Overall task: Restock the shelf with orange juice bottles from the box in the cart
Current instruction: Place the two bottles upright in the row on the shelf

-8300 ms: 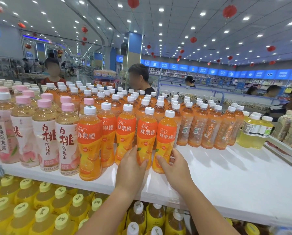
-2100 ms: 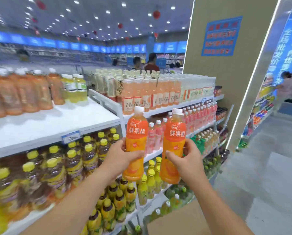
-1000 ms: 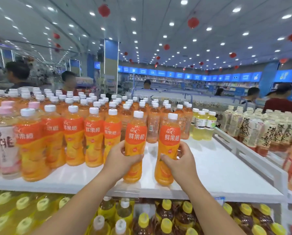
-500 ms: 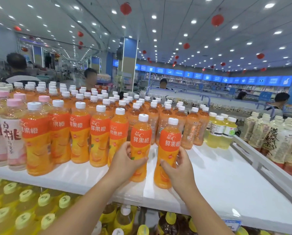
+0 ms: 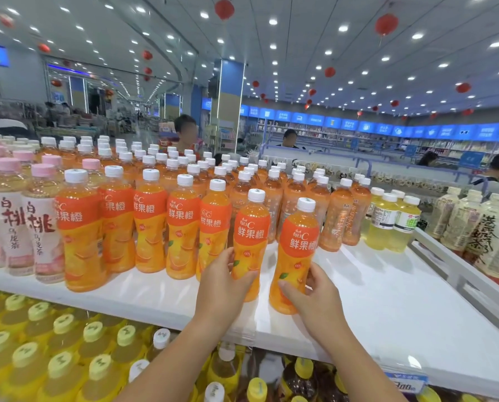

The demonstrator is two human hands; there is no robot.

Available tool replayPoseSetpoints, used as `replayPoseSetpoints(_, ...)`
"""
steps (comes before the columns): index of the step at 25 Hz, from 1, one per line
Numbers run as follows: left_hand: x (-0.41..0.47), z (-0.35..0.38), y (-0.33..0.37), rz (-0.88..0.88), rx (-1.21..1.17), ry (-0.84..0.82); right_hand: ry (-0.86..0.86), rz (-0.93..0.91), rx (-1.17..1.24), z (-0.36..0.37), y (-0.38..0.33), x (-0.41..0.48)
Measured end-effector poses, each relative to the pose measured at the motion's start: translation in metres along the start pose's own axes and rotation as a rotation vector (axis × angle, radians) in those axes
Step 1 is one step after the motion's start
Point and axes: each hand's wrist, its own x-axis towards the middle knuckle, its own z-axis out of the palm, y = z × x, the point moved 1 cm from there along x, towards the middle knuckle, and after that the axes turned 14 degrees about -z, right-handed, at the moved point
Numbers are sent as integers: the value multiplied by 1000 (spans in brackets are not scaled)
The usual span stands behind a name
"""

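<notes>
Both hands up at the white top shelf (image 5: 387, 300), each wrapped around the lower body of one upright clear plastic orange juice bottle with a white cap and orange label. The left hand (image 5: 223, 288) clasps the left bottle (image 5: 249, 242); the right hand (image 5: 315, 294) clasps the right bottle (image 5: 297, 256). The two bottles stand side by side, close but apart, long axes vertical, bases at or just touching the shelf surface — cannot tell which. The front row of matching orange bottles (image 5: 152, 224) runs off to the left, its nearest member just beside the left-hand bottle. So the row lies leftward and slightly back from the hands; the left hand is nearer it. Bare shelf spreads to the right. My guess: next comes setting both down as the row's next two places.
</notes>
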Motion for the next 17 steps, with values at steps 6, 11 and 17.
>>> replayPoseSetpoints(6,14,9,-3,-17,34,54,17,57,87,12,8,20)
replayPoseSetpoints(11,17,14,-6,13,79,99,47,52,108,17,13,27)
replayPoseSetpoints(17,19,14,-8,36,115,98,53,32,49,24,9,27)
